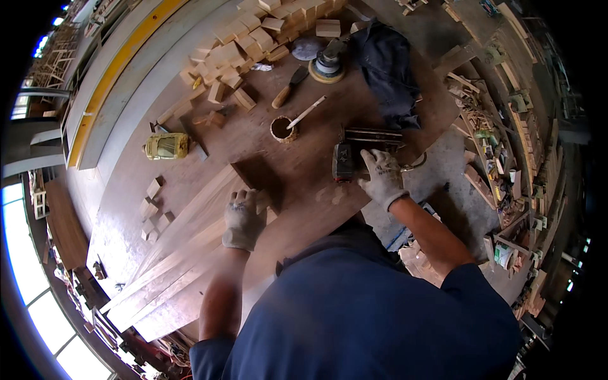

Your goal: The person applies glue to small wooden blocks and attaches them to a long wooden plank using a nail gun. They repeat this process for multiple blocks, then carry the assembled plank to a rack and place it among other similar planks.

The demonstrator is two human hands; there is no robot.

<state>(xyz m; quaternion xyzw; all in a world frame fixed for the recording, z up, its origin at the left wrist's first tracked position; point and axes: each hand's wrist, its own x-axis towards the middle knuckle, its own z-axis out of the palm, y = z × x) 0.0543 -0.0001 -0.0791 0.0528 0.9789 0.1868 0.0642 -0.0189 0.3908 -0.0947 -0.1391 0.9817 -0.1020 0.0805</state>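
Note:
My left hand (246,218), in a pale work glove, is closed over the near end of a long wooden board (202,218). Several such boards lie side by side, running off to the lower left. A dark block-like end piece (256,176) stands just beyond that hand. My right hand (383,176), gloved too, has its fingers bent over a black tool (343,161) that looks like a nail gun, lying near the table's right edge. My palm hides part of the tool's handle, and a curved fitting shows beside my wrist.
Ahead stands a glue pot (283,130) with a stick (307,113). Beyond it are a brush (290,87), a round sander (327,66), a dark cloth (385,69) and piled wood blocks (244,41). A yellowish container (166,146) lies left; scrap-filled racks (487,145) stand right.

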